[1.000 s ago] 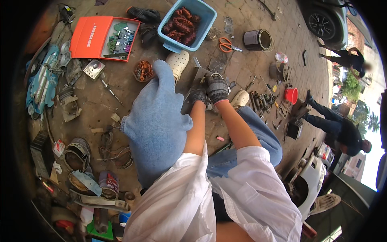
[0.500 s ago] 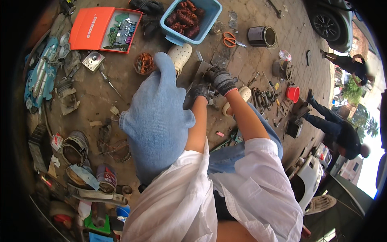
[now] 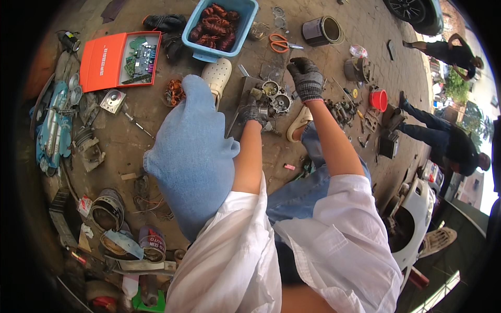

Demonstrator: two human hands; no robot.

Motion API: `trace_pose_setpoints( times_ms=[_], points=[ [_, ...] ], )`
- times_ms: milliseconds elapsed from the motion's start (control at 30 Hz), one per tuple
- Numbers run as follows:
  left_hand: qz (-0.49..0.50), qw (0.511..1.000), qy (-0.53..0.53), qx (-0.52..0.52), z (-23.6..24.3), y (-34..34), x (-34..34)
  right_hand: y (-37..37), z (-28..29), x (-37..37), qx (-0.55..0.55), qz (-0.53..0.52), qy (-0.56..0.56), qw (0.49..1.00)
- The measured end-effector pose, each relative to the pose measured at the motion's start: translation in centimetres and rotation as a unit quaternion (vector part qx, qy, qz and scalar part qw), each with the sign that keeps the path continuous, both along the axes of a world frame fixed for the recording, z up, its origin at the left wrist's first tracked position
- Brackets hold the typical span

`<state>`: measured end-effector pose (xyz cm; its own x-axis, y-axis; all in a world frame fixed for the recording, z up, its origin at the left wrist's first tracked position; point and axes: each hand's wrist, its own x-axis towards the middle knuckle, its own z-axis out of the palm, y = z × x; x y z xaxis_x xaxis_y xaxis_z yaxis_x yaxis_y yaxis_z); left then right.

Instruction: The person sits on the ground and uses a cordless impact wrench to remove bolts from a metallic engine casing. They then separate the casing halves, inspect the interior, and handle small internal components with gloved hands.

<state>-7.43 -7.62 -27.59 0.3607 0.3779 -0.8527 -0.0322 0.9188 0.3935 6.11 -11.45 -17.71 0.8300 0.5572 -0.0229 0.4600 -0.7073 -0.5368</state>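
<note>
Between my feet stands a greasy cast-metal housing [image 3: 275,97] with two round openings, beside a flat metal block [image 3: 246,89]. My left hand [image 3: 250,110], in a dark grey knit glove, is closed on the housing's left side; its fingertips are partly hidden. My gloved right hand [image 3: 307,81] is raised to the right of the housing, apart from it. Its fingers are stretched forward, slightly bent, and nothing shows in them. Ahead of that hand lie orange-handled scissors [image 3: 282,44].
A blue tub [image 3: 245,32] of copper coils stands ahead, with an orange box [image 3: 104,61] of circuit boards left. Paint tin [image 3: 322,31], red bowl [image 3: 378,100] and loose metal parts [image 3: 342,112] lie right. Two people, one standing [image 3: 449,55], one bending [image 3: 443,143], are farther right.
My right hand has come off the metal part and moved up and right. The housing's round openings now show. My left hand stays at the part, and the view has shifted slightly.
</note>
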Motion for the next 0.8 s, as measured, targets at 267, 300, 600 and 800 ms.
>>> trace_pose_setpoints(
  times_ms=[267, 300, 600, 800],
  points=[
    [-0.114, 0.982, -0.13, -0.077, -9.0, -0.5, 2.6, -13.1, 19.5, 8.6, 0.005, -0.055, -0.194, 0.979],
    [-0.128, 0.978, -0.139, -0.087, -9.5, -0.8, 2.6, -17.0, 19.6, 9.1, -0.013, -0.065, -0.224, 0.972],
    [-0.177, 0.975, -0.097, -0.089, -9.7, 0.5, 0.3, -50.7, 4.8, -1.8, -0.014, -0.496, 0.024, 0.868],
    [-0.327, 0.935, -0.093, 0.096, -13.6, 6.8, -1.0, -58.5, -10.7, -8.3, -0.12, -0.585, 0.122, 0.793]
  ],
)
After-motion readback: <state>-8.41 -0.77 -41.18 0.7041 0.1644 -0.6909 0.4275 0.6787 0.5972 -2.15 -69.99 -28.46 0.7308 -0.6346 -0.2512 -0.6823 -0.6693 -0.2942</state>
